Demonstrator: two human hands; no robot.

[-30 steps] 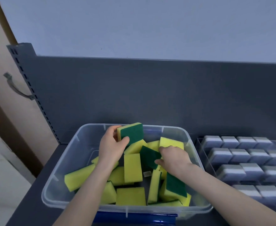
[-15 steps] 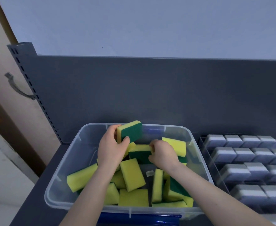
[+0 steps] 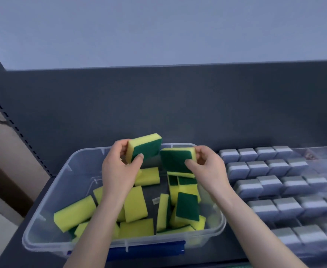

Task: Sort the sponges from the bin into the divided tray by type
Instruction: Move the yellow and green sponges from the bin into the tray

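Both hands are raised over the far end of the clear bin [image 3: 48,200], each gripping one yellow-and-green sponge between thumb and fingers. The left hand [image 3: 118,171] holds its sponge [image 3: 147,147] tilted, long axis rising toward the upper right. The right hand [image 3: 207,169] holds a second sponge [image 3: 176,160] just beside it, green face to the camera, corners almost meeting. The divided tray [image 3: 313,149] lies at the right of the frame, so the right hand is nearer; the left would have to cross the bin's right rim. Grey sponges [image 3: 265,169] fill every compartment in view; I cannot tell where a free one lies. Loose sponges [image 3: 135,204] lie in the bin beneath the wrists.
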